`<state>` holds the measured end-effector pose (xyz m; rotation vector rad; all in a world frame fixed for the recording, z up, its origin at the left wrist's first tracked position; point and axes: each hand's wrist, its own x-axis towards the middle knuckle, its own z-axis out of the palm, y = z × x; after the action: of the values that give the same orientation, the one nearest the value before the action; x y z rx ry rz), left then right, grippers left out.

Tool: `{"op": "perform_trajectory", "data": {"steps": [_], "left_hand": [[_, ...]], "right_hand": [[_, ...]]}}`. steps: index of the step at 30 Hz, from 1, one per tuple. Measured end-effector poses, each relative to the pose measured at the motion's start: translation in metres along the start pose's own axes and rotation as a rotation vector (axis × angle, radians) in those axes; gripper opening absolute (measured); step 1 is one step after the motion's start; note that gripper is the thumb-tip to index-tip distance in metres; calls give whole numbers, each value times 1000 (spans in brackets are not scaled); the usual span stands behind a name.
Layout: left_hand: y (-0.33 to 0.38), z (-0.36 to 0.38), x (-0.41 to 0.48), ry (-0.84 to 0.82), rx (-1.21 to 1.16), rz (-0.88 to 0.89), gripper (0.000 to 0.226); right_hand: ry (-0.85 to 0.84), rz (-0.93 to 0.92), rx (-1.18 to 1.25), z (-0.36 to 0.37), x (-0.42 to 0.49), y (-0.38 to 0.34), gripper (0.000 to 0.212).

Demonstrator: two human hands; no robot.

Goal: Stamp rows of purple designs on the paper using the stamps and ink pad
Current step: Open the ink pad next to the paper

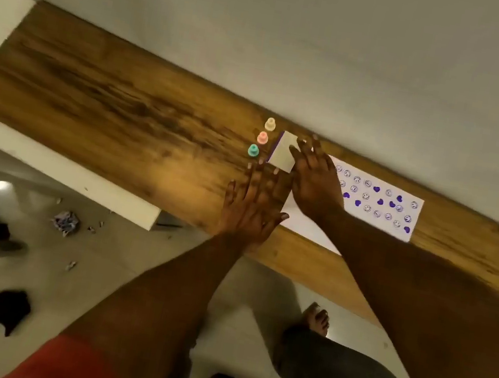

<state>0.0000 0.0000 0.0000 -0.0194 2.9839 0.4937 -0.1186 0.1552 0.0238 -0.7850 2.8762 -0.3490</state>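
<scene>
You rested your left hand (252, 202) flat, right hand (312, 179) straight-fingered on the ink pad (282, 151); its nine-o'clock stamp (262, 137) looked your next pick

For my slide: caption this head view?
Right hand on the ink pad, left hand flat beside it; three stamps and purple-stamped paper.

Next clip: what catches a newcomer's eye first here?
The white paper dotted with purple smileys and hearts stands out at the right of the table. At mid-table the left hand lies flat, fingers spread, while the right hand touches the ink pad. A cream stamp, pink stamp and teal stamp line up beside it, away from the paper.
</scene>
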Motion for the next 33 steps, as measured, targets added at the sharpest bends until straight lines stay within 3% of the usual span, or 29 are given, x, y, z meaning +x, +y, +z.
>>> {"op": "perform_trajectory", "data": {"steps": [7, 11, 15, 21, 25, 28, 33], "left_hand": [[-34, 43, -8, 111, -118, -84, 92], [-38, 49, -11, 228, -147, -161, 96], [-38, 47, -19, 187, -183, -269, 97], [-47, 38, -62, 159, -294, -237, 98], [-51, 37, -80, 153, -336, -246, 100], [-49, 33, -80, 159, -412, -259, 93], [-54, 27, -80, 159, -456, -241, 76]], "right_hand": [[-83, 27, -66, 35, 21, 15, 52], [-24, 28, -98, 46, 7, 6, 52], [-10, -25, -142, 53, -16, -18, 52], [-109, -92, -155, 48, -48, -60, 51], [-167, -64, -184, 53, -71, -77, 63], [-199, -73, -216, 57, -85, -83, 70], [-179, -114, -232, 55, -89, -83, 63]]}}
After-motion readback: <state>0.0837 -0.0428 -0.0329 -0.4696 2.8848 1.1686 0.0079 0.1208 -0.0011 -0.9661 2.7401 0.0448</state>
